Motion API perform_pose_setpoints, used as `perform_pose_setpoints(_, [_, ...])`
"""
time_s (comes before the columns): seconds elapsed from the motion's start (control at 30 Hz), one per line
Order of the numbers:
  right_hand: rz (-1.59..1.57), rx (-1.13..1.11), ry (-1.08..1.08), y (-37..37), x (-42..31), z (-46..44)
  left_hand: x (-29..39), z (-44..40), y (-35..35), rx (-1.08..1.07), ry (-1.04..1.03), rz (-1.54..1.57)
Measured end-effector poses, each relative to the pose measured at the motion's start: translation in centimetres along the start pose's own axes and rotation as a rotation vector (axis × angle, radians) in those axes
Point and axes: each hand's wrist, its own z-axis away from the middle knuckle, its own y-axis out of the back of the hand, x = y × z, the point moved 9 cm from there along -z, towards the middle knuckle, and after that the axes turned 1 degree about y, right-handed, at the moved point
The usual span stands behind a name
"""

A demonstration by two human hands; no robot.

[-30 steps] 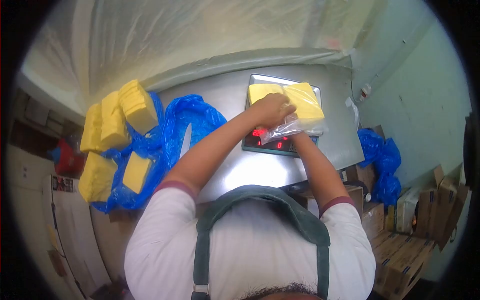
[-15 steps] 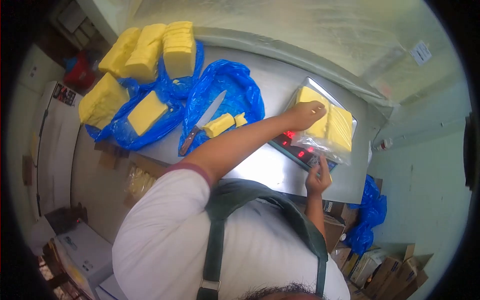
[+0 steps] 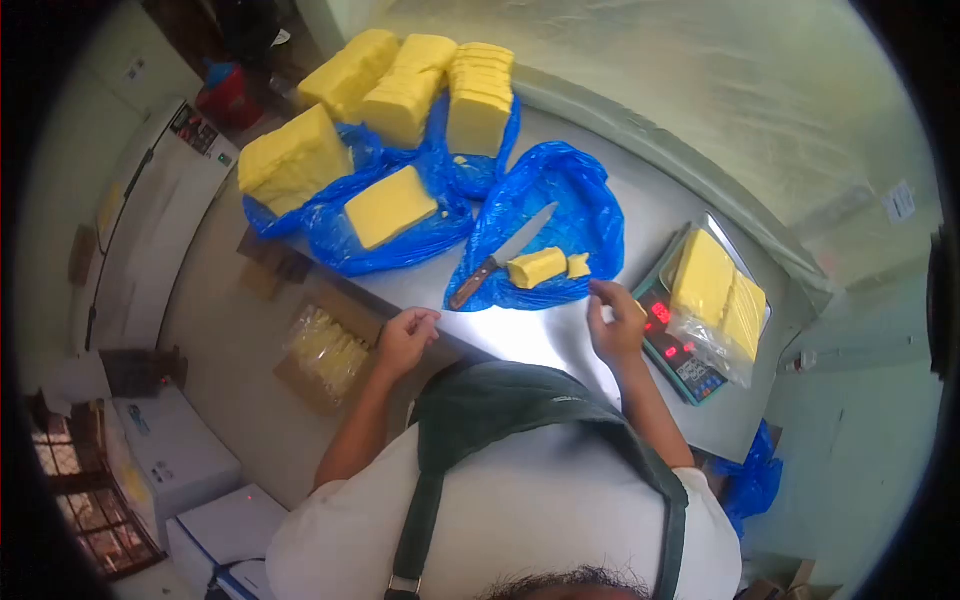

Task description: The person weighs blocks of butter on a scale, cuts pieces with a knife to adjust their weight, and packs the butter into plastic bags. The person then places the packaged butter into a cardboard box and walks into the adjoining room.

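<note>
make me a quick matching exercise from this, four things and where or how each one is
Things:
1. scale
2. knife
3. bagged yellow blocks
4. apron

Places or states:
a. lying on blue plastic
b. worn over a white shirt
c. resting on the scale
d. showing red digits

Pairs: 1-d, 2-a, 3-c, 4-b

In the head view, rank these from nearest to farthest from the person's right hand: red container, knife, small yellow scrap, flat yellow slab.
From the right hand:
1. Small yellow scrap, just beyond the fingers
2. Knife, left, on the blue plastic
3. Flat yellow slab, farther left
4. Red container, far upper left, beyond the table
</note>
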Motion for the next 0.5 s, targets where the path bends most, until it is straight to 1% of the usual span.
perform_pose_setpoints(0.03, [0.002, -0.062, -0.029, -2.4, 0.3, -0.7, -0.6, 0.1, 0.5, 0.016, 0.003, 0.013])
perform_pose_setpoints(0.1, [0.094, -0.211, -0.02, -7.1, 1.9, -1.7, -2.1, -0.2, 1.5, 0.072, 0.017, 0.007])
perform_pose_setpoints(0.13, [0.094, -0.224, -0.005, -8.5, 2.1, -2.1, -1.6, 0.0, 1.7, 0.087, 0.016, 0.021])
perform_pose_setpoints(0.2, [0.294, -0.408, 0.071, -13.4, 1.7, -2.5, -0.2, 0.5, 2.8, 0.087, 0.014, -0.02])
perform_pose_setpoints(0.23, [0.292, -0.414, 0.082, -14.5, 1.8, -2.3, -0.5, 0.5, 3.7, 0.098, 0.013, -0.015])
perform_pose_setpoints(0.3, [0.495, -0.519, 0.066, -16.5, 3.3, -1.4, -0.6, 0.3, 5.2, 0.088, -0.051, -0.03])
perform_pose_setpoints(0.33, [0.535, -0.484, 0.064, -16.7, 3.3, -1.5, -0.6, 0.2, 6.1, 0.089, -0.052, -0.027])
perform_pose_setpoints(0.4, [0.492, -0.528, 0.017, -16.9, 4.0, -1.7, -1.4, 0.0, 8.0, 0.075, 0.032, -0.089])
perform_pose_setpoints(0.43, [0.445, -0.567, -0.029, -16.8, 4.1, -2.0, -2.0, -0.5, 8.9, 0.066, 0.029, -0.09])
perform_pose_setpoints(0.5, [0.405, -0.564, -0.019, -16.1, 3.5, -3.2, -3.4, -1.6, 10.0, 0.036, 0.02, -0.085])
